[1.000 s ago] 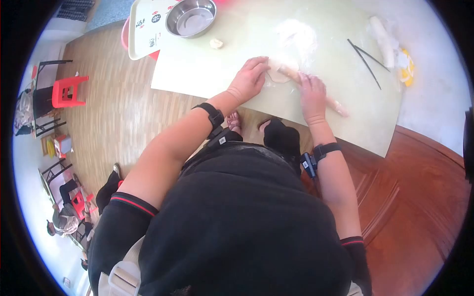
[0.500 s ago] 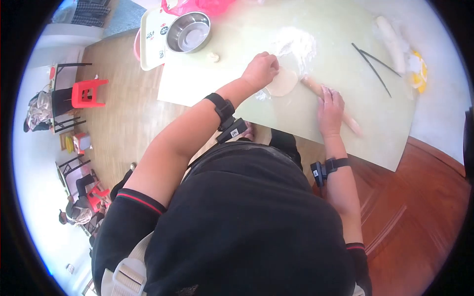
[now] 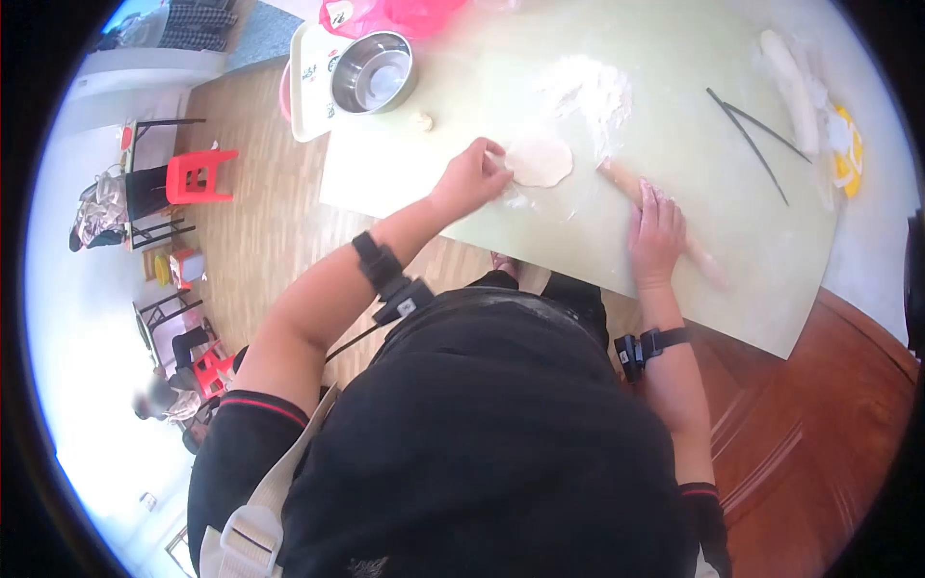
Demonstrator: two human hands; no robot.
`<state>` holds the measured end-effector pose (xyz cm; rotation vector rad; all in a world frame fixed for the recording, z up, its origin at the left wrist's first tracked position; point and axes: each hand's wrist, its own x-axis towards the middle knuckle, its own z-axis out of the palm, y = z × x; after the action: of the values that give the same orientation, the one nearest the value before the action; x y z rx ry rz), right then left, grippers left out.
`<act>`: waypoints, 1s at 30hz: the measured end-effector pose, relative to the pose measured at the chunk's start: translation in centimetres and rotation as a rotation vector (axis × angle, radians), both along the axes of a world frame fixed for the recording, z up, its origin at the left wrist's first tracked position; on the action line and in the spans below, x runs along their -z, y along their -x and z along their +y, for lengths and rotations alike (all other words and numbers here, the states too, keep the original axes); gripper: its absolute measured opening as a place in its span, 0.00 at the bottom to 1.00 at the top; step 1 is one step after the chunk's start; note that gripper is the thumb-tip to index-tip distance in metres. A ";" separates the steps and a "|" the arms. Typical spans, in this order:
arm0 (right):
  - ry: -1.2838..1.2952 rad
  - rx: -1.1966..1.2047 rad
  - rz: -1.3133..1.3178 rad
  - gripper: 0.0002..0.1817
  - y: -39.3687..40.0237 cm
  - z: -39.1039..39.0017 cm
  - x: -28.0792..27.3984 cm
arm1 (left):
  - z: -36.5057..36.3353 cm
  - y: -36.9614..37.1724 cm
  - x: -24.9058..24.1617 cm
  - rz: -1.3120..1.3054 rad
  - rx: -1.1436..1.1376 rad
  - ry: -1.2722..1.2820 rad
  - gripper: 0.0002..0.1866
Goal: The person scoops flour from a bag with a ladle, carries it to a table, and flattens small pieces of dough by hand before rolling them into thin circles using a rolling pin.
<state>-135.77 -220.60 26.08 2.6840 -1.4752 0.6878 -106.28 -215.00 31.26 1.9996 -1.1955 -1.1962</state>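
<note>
A thin round dough wrapper (image 3: 541,162) lies on the pale green board. My left hand (image 3: 469,180) is at its left edge, thumb and fingers pinched on the rim. To the right, my right hand (image 3: 658,234) rests over a wooden rolling pin (image 3: 708,262), fingers closed on its middle. The pin lies slanted, its far end close to the wrapper but apart from it. A heap of white flour (image 3: 588,89) is spread just beyond. A small lump of dough (image 3: 422,121) sits further left, near a steel bowl (image 3: 374,73).
Two dark sticks (image 3: 752,135) lie crossed on the board (image 3: 747,299). At the far right are a long roll of dough (image 3: 788,87) and a yellow-and-white packet (image 3: 848,154). A tray (image 3: 310,91) and pink plastic bag (image 3: 405,14) are behind the bowl. Red stools (image 3: 200,177) and seated people are at left.
My left hand has moved left and closer to my body, from the wrapper's upper edge to its left edge. The wrapper has shifted slightly left on the board. My right hand stays on the rolling pin.
</note>
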 end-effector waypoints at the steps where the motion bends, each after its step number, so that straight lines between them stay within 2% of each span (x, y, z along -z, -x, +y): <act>1: -0.003 0.003 0.007 0.24 -0.1 0.1 -0.3 | 0.5 0.4 -0.8 -0.097 0.048 -0.061 0.16; 2: -0.008 0.005 0.016 0.24 -0.1 0.1 -0.4 | 0.8 0.3 -0.5 -0.091 0.047 -0.059 0.16; 4: -0.006 -0.001 0.004 0.24 -0.1 0.2 -0.5 | 1.5 -0.1 0.4 -0.608 0.488 0.515 0.19; 5: -0.002 -0.007 -0.015 0.24 -0.2 0.1 -0.5 | 1.4 -0.2 1.0 -0.609 0.484 0.515 0.19; 7: -0.014 0.000 -0.016 0.24 -0.2 0.2 -0.4 | 0.9 -0.6 1.8 -0.663 0.765 0.718 0.23; 11: -0.013 -0.013 -0.002 0.24 -0.1 0.2 -0.9 | 1.0 1.2 2.1 -0.793 0.818 0.657 0.23; 13: -0.047 -0.020 -0.015 0.23 0.1 0.1 -0.8 | 0.7 3.2 2.3 -0.670 0.638 0.549 0.22; 17: -0.075 -0.067 -0.107 0.21 -0.1 -0.7 -1.0 | 0.6 3.8 2.7 -0.657 0.551 0.564 0.22; 19: -0.068 -0.109 -0.127 0.21 -1.5 -1.0 -1.8 | 0.5 3.5 2.7 -0.755 0.521 0.630 0.22; 21: -0.066 -0.149 -0.154 0.21 -3.7 -0.9 -2.5 | 0.8 2.8 3.3 -0.702 0.539 0.648 0.23; 23: -0.099 -0.218 -0.101 0.21 -5.8 -0.8 -3.0 | 1.2 2.5 3.8 -0.651 0.557 0.665 0.23; 26: -0.179 -0.194 -0.015 0.20 -7.8 0.1 -1.7 | 2.0 2.5 4.0 -0.607 0.577 0.683 0.24; 30: -0.102 -0.142 0.047 0.23 -9.0 0.1 -2.3 | 2.5 2.5 4.2 -0.562 0.565 0.718 0.24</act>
<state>-126.74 -220.48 28.34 2.8829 -1.3547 0.5649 -108.77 -212.51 27.02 1.4936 -2.1860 -0.2750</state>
